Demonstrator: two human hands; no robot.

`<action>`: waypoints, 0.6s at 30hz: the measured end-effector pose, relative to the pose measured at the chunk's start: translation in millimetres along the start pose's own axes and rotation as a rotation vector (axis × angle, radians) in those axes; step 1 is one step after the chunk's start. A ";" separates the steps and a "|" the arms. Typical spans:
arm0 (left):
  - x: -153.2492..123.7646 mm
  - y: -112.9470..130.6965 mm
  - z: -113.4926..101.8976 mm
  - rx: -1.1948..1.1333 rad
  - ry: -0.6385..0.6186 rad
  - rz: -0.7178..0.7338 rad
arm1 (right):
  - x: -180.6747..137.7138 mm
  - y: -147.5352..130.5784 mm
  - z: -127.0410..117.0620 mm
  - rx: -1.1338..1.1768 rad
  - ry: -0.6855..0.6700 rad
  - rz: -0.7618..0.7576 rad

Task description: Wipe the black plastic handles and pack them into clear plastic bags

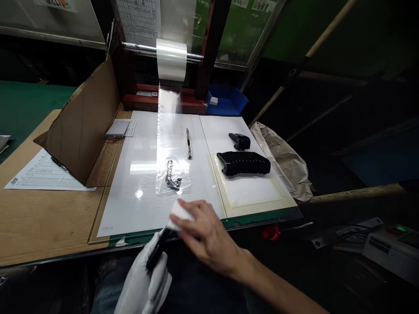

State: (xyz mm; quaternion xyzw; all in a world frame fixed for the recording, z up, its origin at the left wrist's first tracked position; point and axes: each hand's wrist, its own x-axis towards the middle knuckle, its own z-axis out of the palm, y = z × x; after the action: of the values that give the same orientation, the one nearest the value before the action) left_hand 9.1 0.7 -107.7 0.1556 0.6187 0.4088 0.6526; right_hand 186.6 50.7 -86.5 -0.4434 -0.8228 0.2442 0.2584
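Fingers of the gloved left hand (144, 279) were clamped around a dark, slender part (156, 254), which was tilted up toward one o'clock, over the near edge of the table. Bare fingers of the right hand (206, 231) were pinched on a white pad (180, 213), at the upper end of this part; some blur was there, so one could not tell how firmly it pressed.

Toward twelve o'clock from the hands, a shiny curved piece (170, 176) lay at the end of a clear film strip (168, 126), but whether under or over the film could not be told. Farther in the same direction hung the film roll (172, 60). A cutter (189, 145) lay just beside the strip, on its three o'clock side. Between one and two o'clock rested a large black part (244, 164), with a smaller black part (240, 141) just beyond it. Near eleven o'clock stood a cardboard panel (85, 122).
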 end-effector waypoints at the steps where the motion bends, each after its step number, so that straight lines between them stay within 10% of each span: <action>1: 0.8 -0.6 -1.3 0.001 -0.001 0.006 | 0.3 -0.1 -2.1 0.013 -0.030 -0.048; 10: -16.4 5.9 -11.3 0.029 -0.193 -0.002 | 5.4 6.6 -52.4 1.052 -0.279 0.591; 14: -14.0 20.9 -3.8 0.145 -0.251 0.035 | 1.2 -18.2 -41.9 0.890 -0.043 0.311; 18: -3.3 22.6 -7.0 0.286 -0.144 0.231 | 1.3 -28.9 -20.6 0.398 -0.138 -0.211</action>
State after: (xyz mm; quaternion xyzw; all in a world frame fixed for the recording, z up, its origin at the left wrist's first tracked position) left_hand -4.9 10.1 -90.7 0.3454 0.6002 0.3766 0.6153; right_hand 181.8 41.2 -52.6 -0.2774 -0.8160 0.4029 0.3079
